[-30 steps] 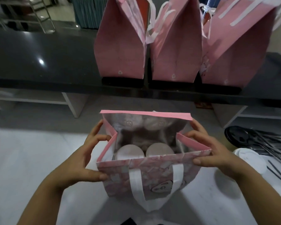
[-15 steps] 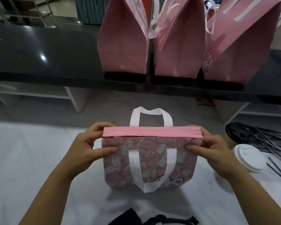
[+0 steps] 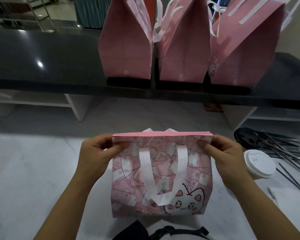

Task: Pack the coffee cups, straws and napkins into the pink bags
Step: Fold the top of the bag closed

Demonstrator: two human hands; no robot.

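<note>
A pink patterned bag [image 3: 163, 179] with a cartoon cat and white handles stands on the white counter [image 3: 33, 170] right in front of me, its top edges pressed together. My left hand [image 3: 95, 153] pinches the bag's top left corner. At the top right corner my right hand [image 3: 223, 153] pinches it the same way. What is inside the bag is hidden. A white lidded coffee cup [image 3: 259, 163] stands just right of my right hand. Dark straws [image 3: 284, 149] lie in a pile beyond it.
Three closed pink bags [image 3: 126, 49] [image 3: 184, 49] [image 3: 246, 49] stand in a row on the black counter [image 3: 42, 58] behind. A black lid [image 3: 246, 137] lies by the straws. A gap with shelving separates the two counters. Dark fabric [image 3: 137, 229] shows at the bottom edge.
The bag's mouth was open with cups visible inside; both hands have brought the top edges together and now hold them shut. The far handle has sunk behind the rim.
</note>
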